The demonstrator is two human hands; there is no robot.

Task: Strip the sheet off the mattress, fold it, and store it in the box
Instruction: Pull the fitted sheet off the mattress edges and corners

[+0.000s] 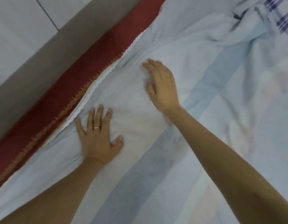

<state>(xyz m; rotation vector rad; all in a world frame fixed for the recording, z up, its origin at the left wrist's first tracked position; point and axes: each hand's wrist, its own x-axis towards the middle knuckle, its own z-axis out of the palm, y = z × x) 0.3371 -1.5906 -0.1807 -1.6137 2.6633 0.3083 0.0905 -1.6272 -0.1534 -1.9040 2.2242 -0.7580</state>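
Overall: the sheet (204, 110) lies spread over the mattress (85, 65), pale blue with broad darker stripes, and both hands rest on it.
Sheet edge: a white gathered hem (98, 84) runs diagonally along the sheet's left side, short of the mattress edge, so a red strip shows beyond it.
Left hand (98, 139): palm down and flat on the sheet, fingers spread, little finger close to the hem; a ring (96, 127) sits on one finger.
Right hand (162, 88): flat on the sheet further up, fingers straight and close together, gripping nothing; somewhat blurred.
Mattress: red, with an orange scrolled trim (47, 126) along the exposed strip.
Rumpled part: the sheet bunches into deep folds at upper right.
Checked cloth (280, 16): blue and white, in the top right corner, against the bunched folds.
Surroundings: a grey band (35, 65) runs beside the mattress, with pale tiles (18, 21) and dark joints beyond.
Obstruction: both forearms cross the sheet's lower stripes and hide part of them.
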